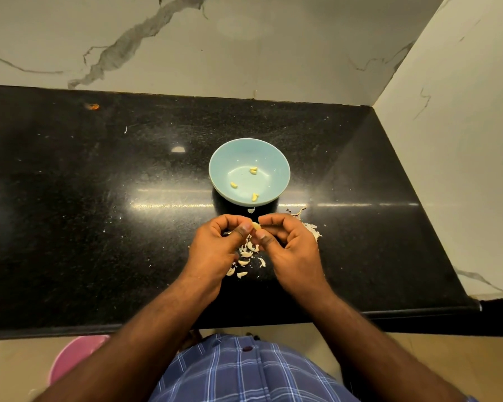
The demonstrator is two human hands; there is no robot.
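A pale garlic clove (256, 226) is pinched between the fingertips of both hands, just in front of a light blue bowl (227, 158). My left hand (218, 245) holds the clove from the left and my right hand (291, 245) from the right, thumbs meeting at it. Three peeled yellowish cloves (253, 170) lie inside the bowl. Loose white garlic skins (246, 256) are scattered on the black counter under and between my hands.
The black granite counter (99, 198) ends at a marble wall behind and a marble side wall on the right. More skins (311, 227) lie right of my right hand. A pink bucket (73, 358) stands on the floor at lower left.
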